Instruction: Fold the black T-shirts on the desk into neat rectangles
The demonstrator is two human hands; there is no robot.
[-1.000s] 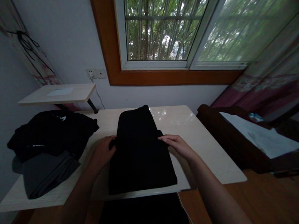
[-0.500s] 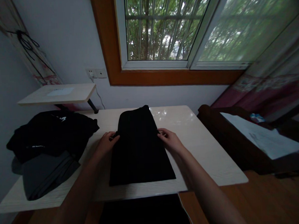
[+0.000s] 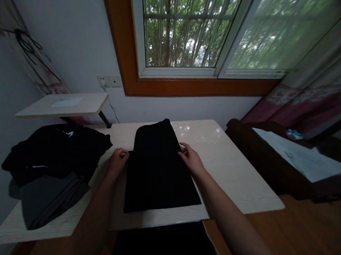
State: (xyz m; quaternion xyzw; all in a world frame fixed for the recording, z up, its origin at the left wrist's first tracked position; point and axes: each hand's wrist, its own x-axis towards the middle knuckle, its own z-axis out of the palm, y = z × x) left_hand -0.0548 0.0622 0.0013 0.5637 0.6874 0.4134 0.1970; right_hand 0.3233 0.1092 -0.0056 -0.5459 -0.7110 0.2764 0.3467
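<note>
Black garment (image 3: 160, 172) lies folded, right of a clothes pile (image 3: 59, 153).

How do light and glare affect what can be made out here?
Head view: dim indoors, bright window; small patches of glare on the tabletop near its far edge. Same head view: the central black cloth is too dark to read its folds.

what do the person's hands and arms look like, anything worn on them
Both the left hand and the right hand are bare, with no gloves. The left forearm and right forearm show no sleeves, and no watch or bracelet is visible. Rings are too small to tell.
</note>
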